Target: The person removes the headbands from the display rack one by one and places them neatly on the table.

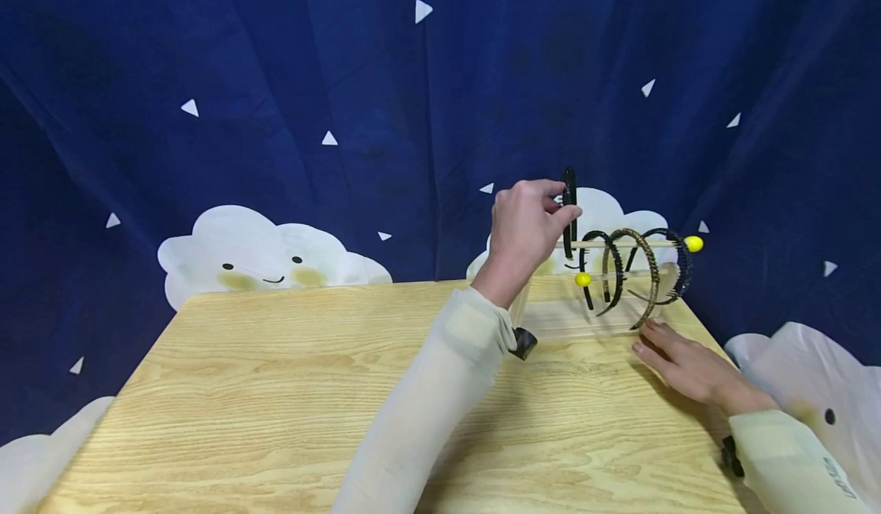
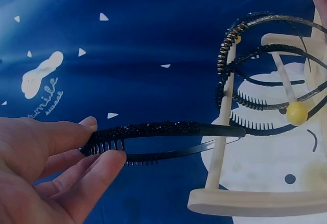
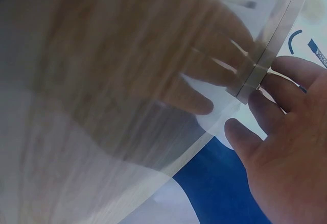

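My left hand [image 1: 523,223] pinches a black headband [image 2: 148,129] by its toothed curve between thumb and fingers. It has a sparkly outer face, and in the left wrist view its ends lie by a wooden rod [image 2: 217,160] of the rack. More headbands hang on the rack to the right: a black one [image 1: 620,269], a gold-brown one [image 1: 652,273] and a dark studded one [image 1: 684,269]. My right hand [image 1: 695,369] lies low at the front right of the rack's base [image 1: 585,324]. In the right wrist view its fingertips [image 3: 263,99] touch the base's edge.
The rack's rods carry yellow end balls [image 1: 694,244], one pointing toward me. The rack stands at the back right of a wood-grain table [image 1: 275,392]. Behind hangs a dark blue curtain [image 1: 310,63] with white triangles and clouds.
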A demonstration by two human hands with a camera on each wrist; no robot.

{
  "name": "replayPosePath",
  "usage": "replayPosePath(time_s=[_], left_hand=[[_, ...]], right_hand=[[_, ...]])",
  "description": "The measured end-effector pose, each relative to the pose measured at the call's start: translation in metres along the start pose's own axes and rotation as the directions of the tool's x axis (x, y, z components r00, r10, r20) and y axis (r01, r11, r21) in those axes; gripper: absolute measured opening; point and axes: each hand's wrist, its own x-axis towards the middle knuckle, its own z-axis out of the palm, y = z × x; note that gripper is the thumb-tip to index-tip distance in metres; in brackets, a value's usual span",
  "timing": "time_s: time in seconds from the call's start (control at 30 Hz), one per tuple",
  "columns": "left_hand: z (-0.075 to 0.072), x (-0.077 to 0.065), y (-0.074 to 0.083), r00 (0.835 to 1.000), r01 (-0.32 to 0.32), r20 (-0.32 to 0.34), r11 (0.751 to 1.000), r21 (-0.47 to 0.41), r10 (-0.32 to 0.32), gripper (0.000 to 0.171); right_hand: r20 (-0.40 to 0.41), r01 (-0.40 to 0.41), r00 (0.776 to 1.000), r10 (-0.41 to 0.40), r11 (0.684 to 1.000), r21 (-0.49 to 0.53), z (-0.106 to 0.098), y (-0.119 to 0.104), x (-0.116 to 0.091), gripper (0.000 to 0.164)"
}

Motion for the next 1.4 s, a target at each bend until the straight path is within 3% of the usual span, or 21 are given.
replayPosePath(time_s=[0.23, 0.6, 0.87, 1.03, 1.2, 1.4], left_hand=[[-0.005, 0.002, -0.002, 0.999, -0.011, -0.034, 1.000, 0.000, 0.011, 0.035], [-0.011, 0.004, -0.002, 0.997, -0.017, -0.073, 0.996, -0.084, 0.010, 0.036], [-0.022, 0.001, -0.012, 0.996, 0.045, -0.068, 0.981, -0.189, -0.059, 0.036], [-0.029, 0.000, -0.019, 0.995, 0.076, -0.032, 0.942, -0.326, -0.092, 0.035], [-0.034, -0.001, -0.025, 0.989, 0.139, 0.015, 0.880, -0.455, -0.149, 0.034], [-0.037, -0.002, -0.033, 0.970, 0.234, 0.074, 0.806, -0.544, -0.232, 0.035]], right_hand=[[0.001, 0.001, 1.000, -0.001, 1.000, 0.005, -0.002, -0.001, 0.001, 0.076], [-0.005, 0.011, 1.000, -0.011, 1.000, -0.005, -0.002, -0.003, 0.000, 0.072], [-0.003, 0.007, 1.000, -0.007, 1.000, 0.009, 0.000, -0.002, 0.000, 0.077], [-0.009, 0.007, 1.000, -0.007, 1.000, 0.001, 0.001, -0.003, 0.000, 0.075], [-0.014, 0.003, 1.000, -0.003, 1.000, 0.000, 0.001, -0.003, -0.001, 0.074], [-0.014, 0.003, 1.000, -0.003, 1.000, 0.003, 0.001, -0.003, 0.000, 0.074]])
